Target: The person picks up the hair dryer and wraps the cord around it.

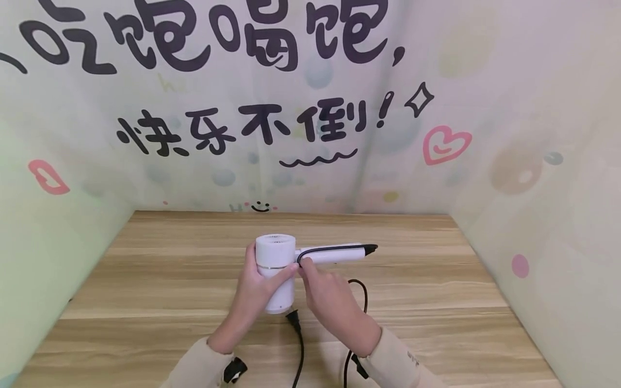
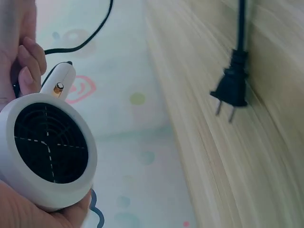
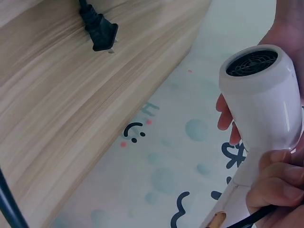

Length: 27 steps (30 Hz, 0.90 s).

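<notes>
Legibly, “快乐不倒!” lettering behind hair dryer

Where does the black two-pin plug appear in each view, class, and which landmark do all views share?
Head: black two-pin plug, lower half, just left of centre.
Left wrist: black two-pin plug, upper half, right side.
Right wrist: black two-pin plug, upper left.
Shared landmark: white hair dryer.

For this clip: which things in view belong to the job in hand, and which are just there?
Job:
- hair dryer, gripped by left hand
- black cord, held by right hand
- plug

Just there:
- wooden table
- printed wall
</notes>
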Available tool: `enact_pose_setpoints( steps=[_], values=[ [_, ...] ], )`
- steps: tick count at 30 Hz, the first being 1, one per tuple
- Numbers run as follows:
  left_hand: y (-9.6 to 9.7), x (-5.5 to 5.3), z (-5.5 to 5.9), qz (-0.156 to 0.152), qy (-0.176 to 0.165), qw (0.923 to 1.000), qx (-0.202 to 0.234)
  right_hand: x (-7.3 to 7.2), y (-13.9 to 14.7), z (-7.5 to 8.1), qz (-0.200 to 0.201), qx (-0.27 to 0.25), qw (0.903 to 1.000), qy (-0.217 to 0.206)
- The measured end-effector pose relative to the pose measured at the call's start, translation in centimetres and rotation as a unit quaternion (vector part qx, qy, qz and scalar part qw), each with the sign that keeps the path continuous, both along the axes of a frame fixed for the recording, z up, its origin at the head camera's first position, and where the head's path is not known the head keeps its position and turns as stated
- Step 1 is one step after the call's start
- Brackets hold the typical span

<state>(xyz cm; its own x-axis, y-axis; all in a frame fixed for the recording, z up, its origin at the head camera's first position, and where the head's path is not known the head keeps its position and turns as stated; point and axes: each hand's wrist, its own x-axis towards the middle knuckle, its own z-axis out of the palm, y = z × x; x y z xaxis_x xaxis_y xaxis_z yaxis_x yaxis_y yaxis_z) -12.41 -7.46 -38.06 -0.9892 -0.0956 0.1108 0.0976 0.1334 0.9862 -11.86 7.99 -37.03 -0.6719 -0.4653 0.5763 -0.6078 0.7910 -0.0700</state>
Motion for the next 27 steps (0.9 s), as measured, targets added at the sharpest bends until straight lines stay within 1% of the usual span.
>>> enact_pose_setpoints(
  steps=[2, 3, 5, 8, 10, 14, 18, 20, 21, 23, 24, 25, 26, 27],
  values=[
    [0.1, -0.1, 0.1, 0.003, -0.016, 0.9998, 0.01, -0.2, 0.1, -0.2, 0.01, -0.007, 0.9994, 0.032],
    [0.2, -0.1, 0.1, 0.003, -0.026, 0.9994, 0.022, -0.3, 0.1, -0.2, 0.017, -0.01, 0.9988, 0.045],
    [0.3, -0.1, 0.2, 0.002, -0.046, 0.9979, 0.046, -0.4, 0.1, -0.2, 0.03, -0.018, 0.9973, 0.064],
    [0.4, -0.1, 0.4, 0.001, -0.071, 0.9934, 0.09, -0.4, 0.1, -0.2, 0.044, -0.029, 0.995, 0.085],
    [0.6, -0.1, 0.4, 0.002, -0.076, 0.9907, 0.113, -0.4, 0.1, -0.2, 0.047, -0.036, 0.9933, 0.099],
    [0.8, -0.2, 0.4, 0.013, -0.071, 0.9868, 0.145, -0.4, 0.0, -0.2, 0.046, -0.048, 0.991, 0.116],
    [0.8, -0.3, 0.2, 0.024, -0.075, 0.9818, 0.173, -0.3, -0.1, 0.0, 0.04, -0.061, 0.9915, 0.108],
    [0.7, -0.3, 0.1, 0.022, -0.079, 0.9789, 0.188, -0.2, -0.1, 0.1, 0.027, -0.072, 0.9935, 0.083],
    [0.7, -0.3, 0.1, 0.019, -0.08, 0.9776, 0.194, -0.2, -0.1, 0.2, 0.02, -0.08, 0.9946, 0.063],
    [0.6, -0.3, 0.2, 0.008, -0.08, 0.9748, 0.208, -0.1, 0.0, 0.4, 0.0, -0.101, 0.9949, 0.006],
    [0.6, -0.2, 0.2, 0.0, -0.081, 0.973, 0.216, -0.1, 0.0, 0.6, -0.01, -0.117, 0.9926, -0.032],
    [0.6, -0.2, 0.3, -0.008, -0.079, 0.9719, 0.222, -0.1, 0.1, 0.7, -0.017, -0.137, 0.9874, -0.076],
    [0.5, -0.2, 0.3, -0.016, -0.077, 0.9705, 0.228, -0.2, 0.3, 0.9, -0.017, -0.16, 0.9799, -0.118],
    [0.5, -0.1, 0.3, -0.023, -0.075, 0.9696, 0.232, -0.3, 0.4, 1.0, -0.012, -0.184, 0.9697, -0.16]
  ],
)
